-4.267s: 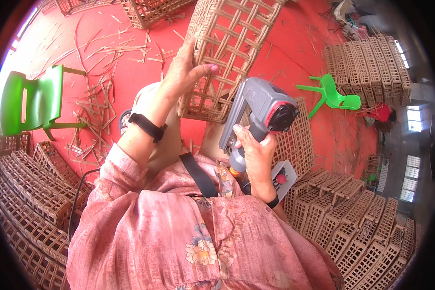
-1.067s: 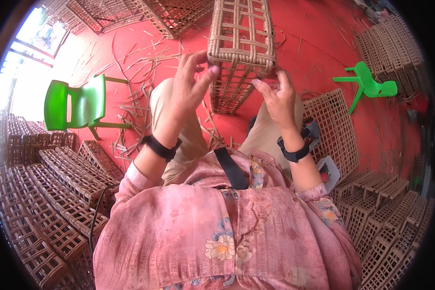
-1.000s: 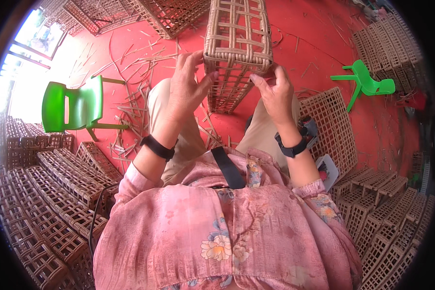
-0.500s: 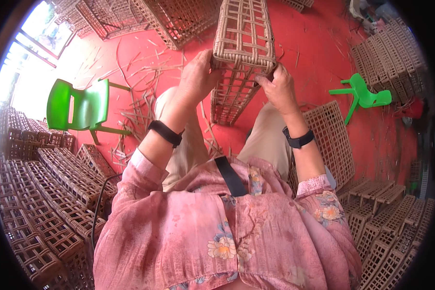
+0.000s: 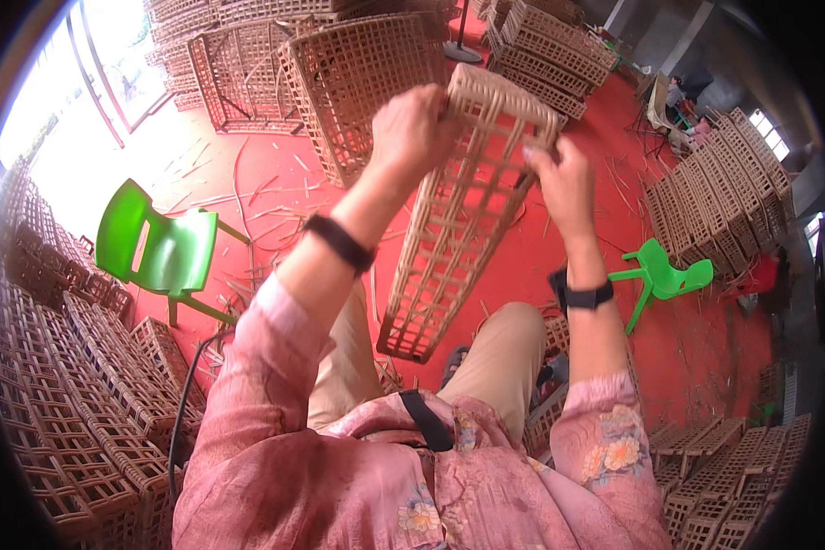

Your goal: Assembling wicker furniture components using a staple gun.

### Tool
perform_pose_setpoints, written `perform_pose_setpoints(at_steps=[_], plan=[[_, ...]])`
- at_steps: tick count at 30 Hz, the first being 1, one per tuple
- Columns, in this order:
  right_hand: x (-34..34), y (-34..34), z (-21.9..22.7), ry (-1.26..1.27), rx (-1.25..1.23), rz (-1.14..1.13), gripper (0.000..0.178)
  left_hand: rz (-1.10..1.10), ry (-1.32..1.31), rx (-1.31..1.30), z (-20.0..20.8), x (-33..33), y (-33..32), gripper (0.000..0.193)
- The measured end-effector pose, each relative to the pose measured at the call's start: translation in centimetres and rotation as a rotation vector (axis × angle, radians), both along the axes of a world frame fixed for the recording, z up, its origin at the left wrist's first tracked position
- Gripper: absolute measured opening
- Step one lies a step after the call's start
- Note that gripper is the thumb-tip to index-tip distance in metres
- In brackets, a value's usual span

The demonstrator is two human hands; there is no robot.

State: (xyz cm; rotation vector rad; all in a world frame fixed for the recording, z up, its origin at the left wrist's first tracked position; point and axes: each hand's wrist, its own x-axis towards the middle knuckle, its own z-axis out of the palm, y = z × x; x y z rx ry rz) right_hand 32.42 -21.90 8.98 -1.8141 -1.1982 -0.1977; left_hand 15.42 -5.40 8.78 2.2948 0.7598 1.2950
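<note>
Wicker basket (image 5: 463,213), green chairs (image 5: 170,255) either side

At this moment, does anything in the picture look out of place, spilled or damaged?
Yes: loose strips lie scattered on the red floor, between the left chair and the woven piece; their random directions look untidy. I see no clear damage on the woven piece.

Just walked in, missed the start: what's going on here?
Someone in a pink shirt grips a long woven piece near its upper end, left hand on one side, right hand on the other. It slants downward; whether it touches the red floor is unclear. One green chair stands to the left, another to the right, with woven stacks around.
</note>
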Motion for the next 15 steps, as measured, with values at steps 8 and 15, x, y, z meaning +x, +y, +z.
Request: perform_pose_setpoints(at_steps=[8, 15], plan=[[2.1, 1.7, 1.2, 0.372, -0.026, 0.300, 0.030, -0.031, 0.127, 0.101, 1.9, 0.6, 2.6, 0.044], [0.0, 1.9, -6.7, 0.375, 0.054, 0.158, 0.039, -0.122, -0.024, -0.102, 0.6, 2.5, 5.3, 0.058]])
